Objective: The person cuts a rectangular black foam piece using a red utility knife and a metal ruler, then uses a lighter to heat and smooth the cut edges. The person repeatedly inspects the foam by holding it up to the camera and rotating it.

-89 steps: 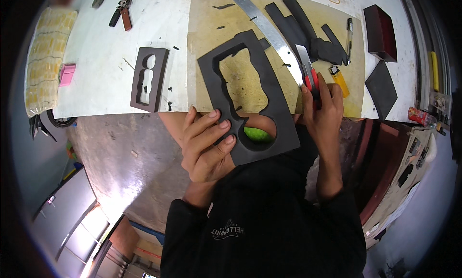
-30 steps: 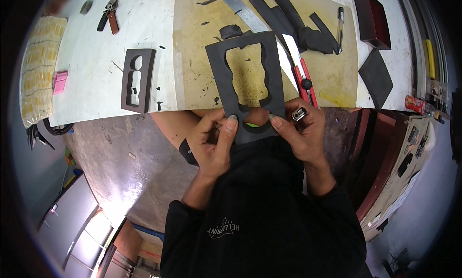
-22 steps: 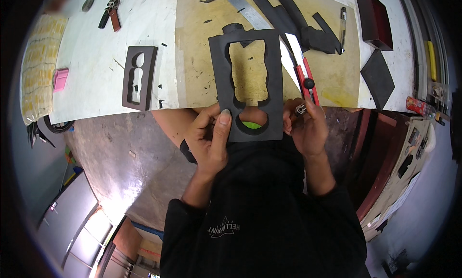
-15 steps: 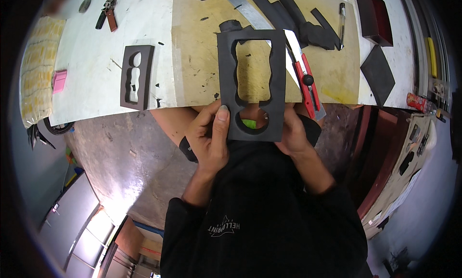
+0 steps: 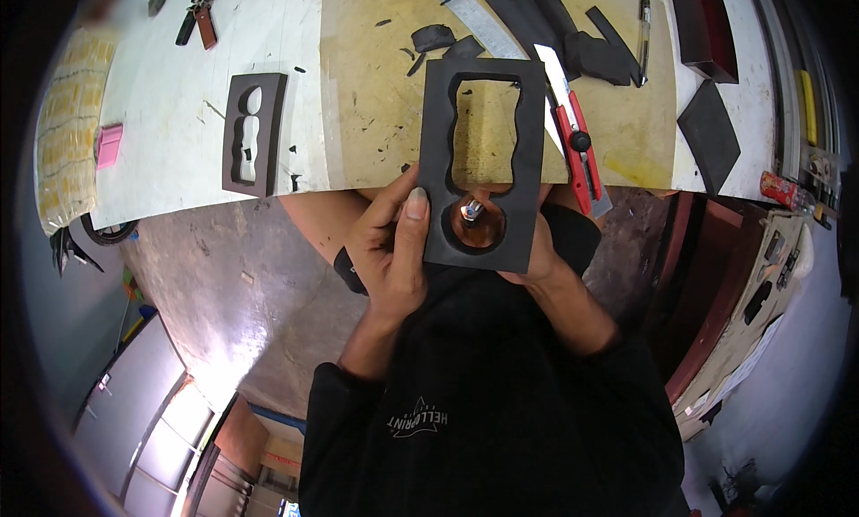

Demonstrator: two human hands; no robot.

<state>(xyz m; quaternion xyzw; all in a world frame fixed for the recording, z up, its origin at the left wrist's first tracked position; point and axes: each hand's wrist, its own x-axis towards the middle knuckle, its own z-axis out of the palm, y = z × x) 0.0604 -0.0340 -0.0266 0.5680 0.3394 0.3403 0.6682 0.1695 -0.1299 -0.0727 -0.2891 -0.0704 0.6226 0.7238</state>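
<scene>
A black foam insert (image 5: 438, 132) stands nearly upright in front of me, with a long wavy-edged cutout above and a round hole below. My left hand (image 5: 394, 244) grips its lower left edge, thumb on the front face and fingers behind. Behind the lower right of the foam is my right hand (image 5: 539, 259), mostly hidden. Through the round hole show some of its fingers, closed around a lighter (image 5: 472, 213) whose metal head points up; a bright glint sits on it. Whether a flame burns, I cannot tell.
A red utility knife (image 5: 580, 150) with its blade out lies right of the foam, beside a steel ruler (image 5: 474, 20). Black foam strips (image 5: 599, 59), a pen (image 5: 644, 42) and a dark box (image 5: 702, 29) are farther right. Another foam insert (image 5: 234, 141) lies at the left.
The foam insert has shifted slightly right. Behind it my right hand has moved, and the lighter's metal head now shows in the round hole where a green patch was. A thin bridge between the cutouts looks joined now.
</scene>
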